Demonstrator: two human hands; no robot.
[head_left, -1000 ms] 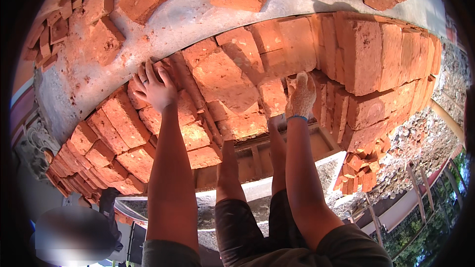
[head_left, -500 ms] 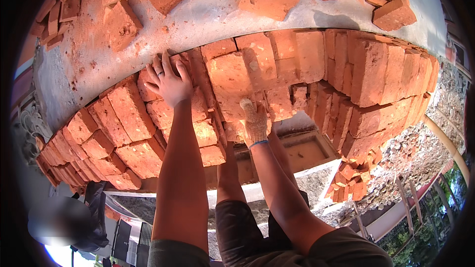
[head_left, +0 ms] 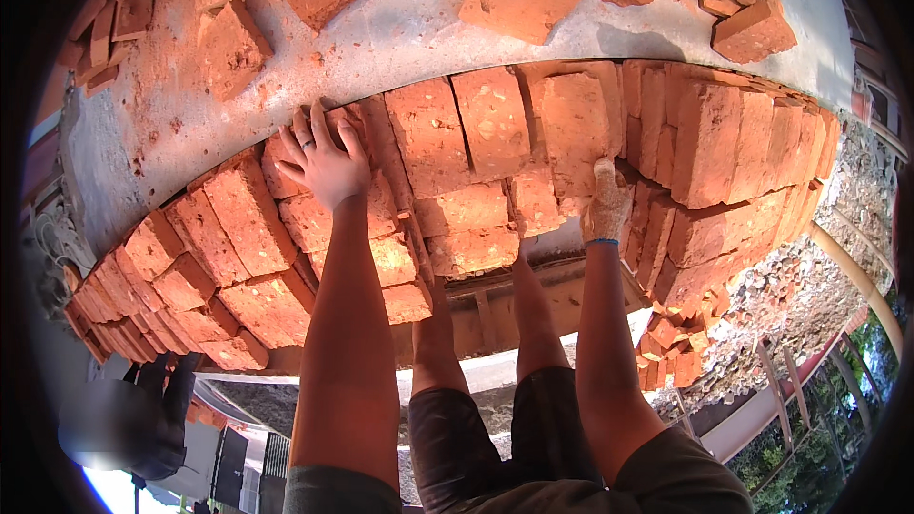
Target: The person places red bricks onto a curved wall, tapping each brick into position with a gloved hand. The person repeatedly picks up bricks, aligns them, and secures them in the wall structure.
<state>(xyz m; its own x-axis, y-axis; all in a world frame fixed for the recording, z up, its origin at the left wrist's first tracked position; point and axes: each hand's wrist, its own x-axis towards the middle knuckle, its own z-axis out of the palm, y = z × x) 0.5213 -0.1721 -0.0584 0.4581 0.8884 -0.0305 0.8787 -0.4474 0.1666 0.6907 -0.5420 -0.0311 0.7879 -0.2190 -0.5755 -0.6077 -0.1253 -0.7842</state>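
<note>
My left hand (head_left: 327, 160), bare with a ring on one finger, lies flat with fingers spread on top of the stacked red bricks (head_left: 249, 219). My right hand (head_left: 606, 205) wears a light, dirt-stained work glove with a blue edge at the wrist. It grips the near end of a red brick (head_left: 575, 128), with the thumb on the top face; the fingers beneath are hidden. This brick sits over the stack's right-middle part, just left of some bricks standing on edge (head_left: 655, 100). Between my hands, two bricks lie side by side, the nearer-left one (head_left: 428, 136) fully showing.
Beyond the stack runs a grey concrete surface (head_left: 419, 33) with loose bricks (head_left: 519, 0) and crumbs on it. A wooden frame (head_left: 486, 309) lies below the stack's near edge, by my legs. Rubble (head_left: 762, 276) spreads at right. Another person (head_left: 119, 424) is at lower left.
My right hand has moved right along the stack, carrying the brick from the middle to beside the on-edge bricks. Bricks formerly under it now show. My left hand has stayed in place.
</note>
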